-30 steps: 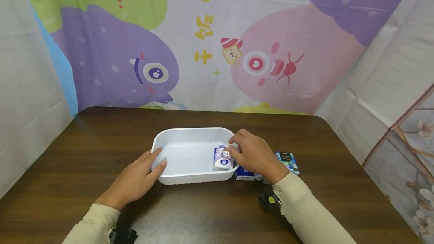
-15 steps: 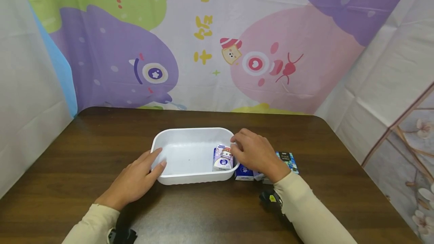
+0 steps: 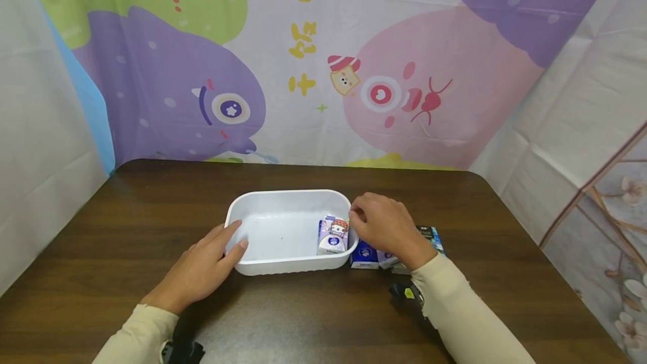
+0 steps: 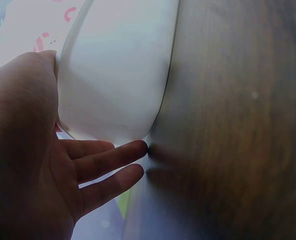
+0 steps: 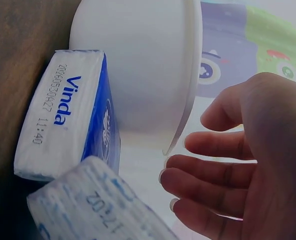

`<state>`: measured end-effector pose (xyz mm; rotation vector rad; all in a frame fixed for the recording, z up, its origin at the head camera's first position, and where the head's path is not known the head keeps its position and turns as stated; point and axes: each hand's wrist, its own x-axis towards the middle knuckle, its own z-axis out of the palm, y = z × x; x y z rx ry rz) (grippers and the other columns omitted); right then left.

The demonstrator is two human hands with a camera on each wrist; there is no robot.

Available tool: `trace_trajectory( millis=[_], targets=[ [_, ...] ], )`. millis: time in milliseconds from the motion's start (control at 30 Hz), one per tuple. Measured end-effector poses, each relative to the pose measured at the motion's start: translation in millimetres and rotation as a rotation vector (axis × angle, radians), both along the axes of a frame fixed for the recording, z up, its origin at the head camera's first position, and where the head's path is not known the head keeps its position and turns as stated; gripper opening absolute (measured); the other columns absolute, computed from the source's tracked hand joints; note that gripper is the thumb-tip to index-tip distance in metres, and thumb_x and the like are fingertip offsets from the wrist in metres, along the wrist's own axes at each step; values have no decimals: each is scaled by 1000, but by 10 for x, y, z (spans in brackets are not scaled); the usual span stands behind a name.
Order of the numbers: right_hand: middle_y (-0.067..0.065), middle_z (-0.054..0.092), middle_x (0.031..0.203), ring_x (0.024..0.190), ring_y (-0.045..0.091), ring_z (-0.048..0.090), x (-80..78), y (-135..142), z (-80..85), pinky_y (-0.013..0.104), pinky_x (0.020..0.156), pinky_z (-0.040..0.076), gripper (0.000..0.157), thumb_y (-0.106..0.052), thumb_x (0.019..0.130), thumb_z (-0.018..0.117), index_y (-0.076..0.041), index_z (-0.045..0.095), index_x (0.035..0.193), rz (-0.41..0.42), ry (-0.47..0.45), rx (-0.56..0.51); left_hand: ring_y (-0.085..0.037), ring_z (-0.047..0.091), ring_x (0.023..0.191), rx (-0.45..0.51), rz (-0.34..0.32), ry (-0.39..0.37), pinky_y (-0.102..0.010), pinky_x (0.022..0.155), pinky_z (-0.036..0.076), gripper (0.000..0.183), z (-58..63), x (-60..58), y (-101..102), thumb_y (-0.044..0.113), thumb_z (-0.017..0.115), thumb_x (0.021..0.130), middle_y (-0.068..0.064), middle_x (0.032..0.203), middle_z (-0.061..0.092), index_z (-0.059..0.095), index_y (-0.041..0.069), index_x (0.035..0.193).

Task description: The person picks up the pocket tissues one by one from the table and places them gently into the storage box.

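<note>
A white plastic basin (image 3: 283,235) sits mid-table. My left hand (image 3: 199,268) rests at its left end, thumb and index finger over the rim; the other fingers (image 4: 113,162) stretch along the outside wall in the left wrist view. Inside the basin, at its right end, lies a purple-and-white tissue pack (image 3: 333,236) with a cartoon print. My right hand (image 3: 384,226) is by the right rim, its fingers loosely bent and holding nothing. Below that hand, a blue-and-white Vinda tissue pack (image 5: 63,115) stands against the basin's outside wall, with another tissue pack (image 5: 100,205) beside it.
Partly behind the right forearm lies a blue-green floral pack (image 3: 433,237) with a black label. The dark wooden table (image 3: 303,319) ends at a cartoon-print curtain (image 3: 303,128). Pale cloth walls (image 3: 546,150) flank it.
My right hand has drawn back a little to the right, off the tissue pack in the basin, uncovering more of its print. The left hand and basin have stayed in place.
</note>
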<state>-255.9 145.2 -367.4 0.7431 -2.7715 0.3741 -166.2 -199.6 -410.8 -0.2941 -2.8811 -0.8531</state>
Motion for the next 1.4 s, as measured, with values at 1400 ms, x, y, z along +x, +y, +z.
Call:
trace_trajectory(
  millis=[1400],
  targets=[
    [4,70,103,90,21,65,54,150,27,45,86,54,30,-34,96,63,-12,73,112,-122,-135,76,-43,50,130,8,-9,23,-63,101,39,60,-13,-13,16,45,46,106,-20,148,46,45,6,151]
  ],
)
